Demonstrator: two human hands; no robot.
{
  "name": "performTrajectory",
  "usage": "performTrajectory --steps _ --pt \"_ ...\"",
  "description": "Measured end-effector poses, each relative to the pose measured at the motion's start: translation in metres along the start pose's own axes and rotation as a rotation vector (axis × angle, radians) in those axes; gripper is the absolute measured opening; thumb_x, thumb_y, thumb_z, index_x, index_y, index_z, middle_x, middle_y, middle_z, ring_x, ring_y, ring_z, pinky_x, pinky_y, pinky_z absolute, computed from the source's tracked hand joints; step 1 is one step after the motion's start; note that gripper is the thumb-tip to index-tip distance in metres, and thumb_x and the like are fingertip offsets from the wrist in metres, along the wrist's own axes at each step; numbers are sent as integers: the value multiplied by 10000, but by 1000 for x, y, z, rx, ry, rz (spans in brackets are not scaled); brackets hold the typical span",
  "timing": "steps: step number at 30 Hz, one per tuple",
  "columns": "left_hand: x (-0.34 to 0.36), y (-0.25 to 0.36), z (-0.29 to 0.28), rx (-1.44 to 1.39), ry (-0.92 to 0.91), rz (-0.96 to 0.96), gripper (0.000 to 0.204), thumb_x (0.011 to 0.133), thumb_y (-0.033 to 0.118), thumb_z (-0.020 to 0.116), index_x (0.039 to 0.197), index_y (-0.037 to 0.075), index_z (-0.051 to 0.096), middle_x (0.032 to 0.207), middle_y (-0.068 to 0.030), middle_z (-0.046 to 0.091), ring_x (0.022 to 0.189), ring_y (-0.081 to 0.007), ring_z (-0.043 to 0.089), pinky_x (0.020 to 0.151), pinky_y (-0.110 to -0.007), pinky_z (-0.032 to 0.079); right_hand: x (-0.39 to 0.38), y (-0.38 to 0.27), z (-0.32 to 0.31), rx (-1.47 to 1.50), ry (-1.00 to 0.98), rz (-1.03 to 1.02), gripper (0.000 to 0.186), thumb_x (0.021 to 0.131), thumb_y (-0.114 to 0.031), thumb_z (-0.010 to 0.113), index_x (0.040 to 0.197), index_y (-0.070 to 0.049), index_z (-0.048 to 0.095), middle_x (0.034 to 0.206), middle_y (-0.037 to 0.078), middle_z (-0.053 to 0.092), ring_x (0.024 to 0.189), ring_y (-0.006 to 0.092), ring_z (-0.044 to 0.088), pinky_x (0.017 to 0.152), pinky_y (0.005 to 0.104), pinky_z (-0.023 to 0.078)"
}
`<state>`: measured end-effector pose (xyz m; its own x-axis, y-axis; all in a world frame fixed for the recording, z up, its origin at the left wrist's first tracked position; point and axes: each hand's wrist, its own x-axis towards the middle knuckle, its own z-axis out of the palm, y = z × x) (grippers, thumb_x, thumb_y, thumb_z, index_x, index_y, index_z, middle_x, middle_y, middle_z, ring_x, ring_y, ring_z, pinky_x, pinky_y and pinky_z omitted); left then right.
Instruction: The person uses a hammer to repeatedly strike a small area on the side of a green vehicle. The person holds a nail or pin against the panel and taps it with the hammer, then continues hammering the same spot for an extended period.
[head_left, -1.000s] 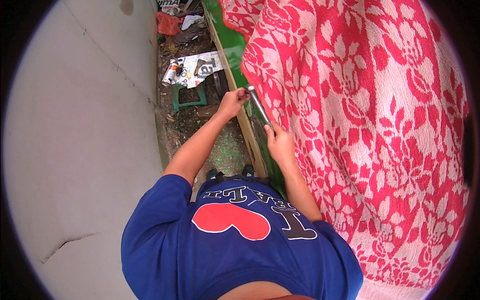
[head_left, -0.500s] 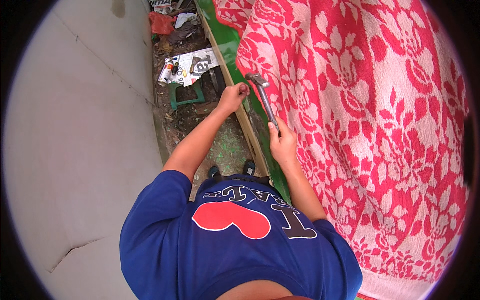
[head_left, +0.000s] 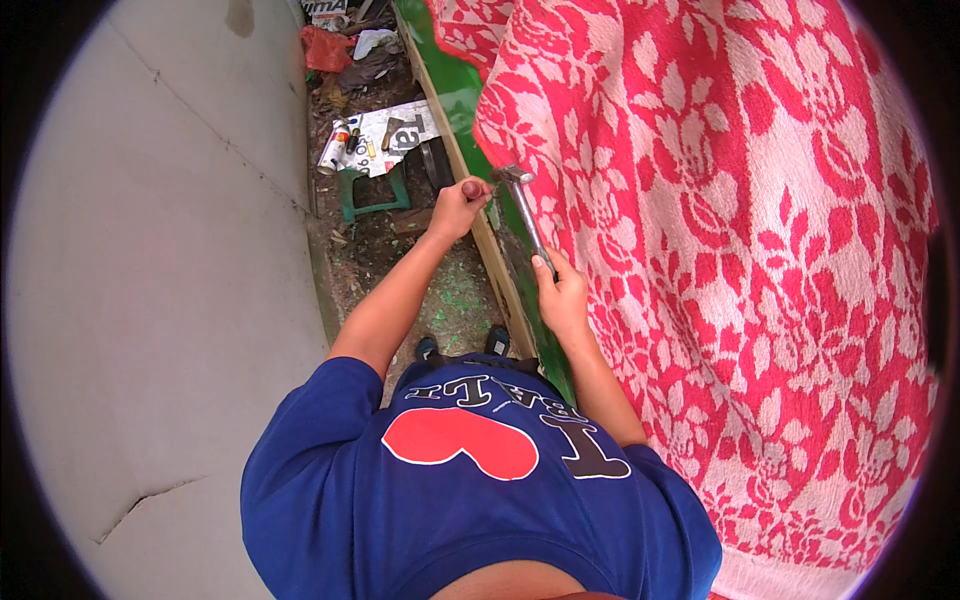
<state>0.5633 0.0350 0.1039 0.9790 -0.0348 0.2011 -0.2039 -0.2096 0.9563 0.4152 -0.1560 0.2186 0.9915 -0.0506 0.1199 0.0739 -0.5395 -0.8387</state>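
My right hand is wrapped round the lower handle of a hammer. Its metal head points up and away from me, just right of my left hand. My left hand is closed in a fist at the wooden edge of a green surface. A small rounded brownish end shows at the top of this fist; what it belongs to I cannot make out. Between the hammer and the fist there is a small gap.
A red and pale patterned cloth covers the right side. At left stands a grey wall. Beyond my left hand, a green stool carries a printed sheet, a spray can and small items. A red bag lies farther off.
The hammer head has dropped slightly toward me and my right hand has shifted a little left. My left fist has moved slightly left and nearer, still closed.
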Motion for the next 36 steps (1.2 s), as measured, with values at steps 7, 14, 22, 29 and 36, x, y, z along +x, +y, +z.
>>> performTrajectory --steps 7,14,22,29,36 --pt "5 5 -1 27 -17 1 155 866 78 701 979 6 623 941 -134 721 868 -213 700 797 -329 523 3 18 5 56 11 72 294 947 -195 631 1136 30 656 804 214 679 697 246 667 663 355 507" --pt "2 3 2 92 -28 81 182 863 94 707 1020 30 641 843 -178 670 776 -272 691 727 -353 519 7 -3 3 13 -24 109 305 947 -204 632 1138 32 653 857 230 690 747 274 694 684 364 518" --pt "10 8 2 93 -20 -2 142 850 71 711 955 12 637 793 -111 682 737 -130 636 725 -318 508 11 5 14 -120 34 -106 288 959 -203 615 1144 14 655 789 162 631 695 257 627 627 357 486" --pt "10 10 5 100 -59 5 161 861 70 689 1006 18 644 858 -169 686 798 -271 697 740 -349 519 9 -14 -3 18 0 25 285 947 -202 617 1122 18 663 891 258 682 790 389 693 682 420 521" --pt "7 0 5 295 -100 49 87 867 37 664 949 23 639 923 -129 727 835 -208 709 744 -328 527 10 8 5 -28 76 -61 274 948 -185 620 1134 11 664 821 218 681 708 284 686 666 369 512"
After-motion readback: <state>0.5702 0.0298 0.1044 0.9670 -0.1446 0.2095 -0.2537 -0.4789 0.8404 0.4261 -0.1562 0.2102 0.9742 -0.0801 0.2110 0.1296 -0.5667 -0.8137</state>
